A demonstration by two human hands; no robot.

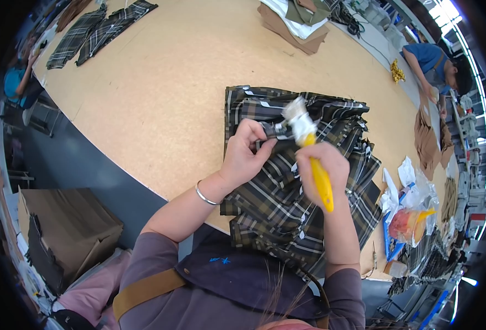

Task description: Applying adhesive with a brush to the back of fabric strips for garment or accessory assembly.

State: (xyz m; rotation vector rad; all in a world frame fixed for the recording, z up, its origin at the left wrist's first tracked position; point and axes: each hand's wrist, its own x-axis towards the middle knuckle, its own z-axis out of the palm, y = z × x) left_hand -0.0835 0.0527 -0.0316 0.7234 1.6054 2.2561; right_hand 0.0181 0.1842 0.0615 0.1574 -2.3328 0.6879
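A heap of dark plaid fabric pieces [276,173] with small white tags lies on the wooden table before me. My left hand [249,152] pinches the edge of a plaid piece [274,130] near the top of the heap, lifting it a little. In my right hand [325,171] is a paintbrush with a yellow handle [321,183], its pale bristles [295,109] pointing up and to the left over the fabric. The brush end is slightly blurred, and whether it touches the cloth I cannot tell.
Brown and white cloth stacks [296,24] lie at the far side of the table [164,82]; plaid pieces [98,33] lie far left. A reddish container [406,225] and crumpled plastic sit at right. A co-worker [428,62] stands far right, another person [18,82] far left.
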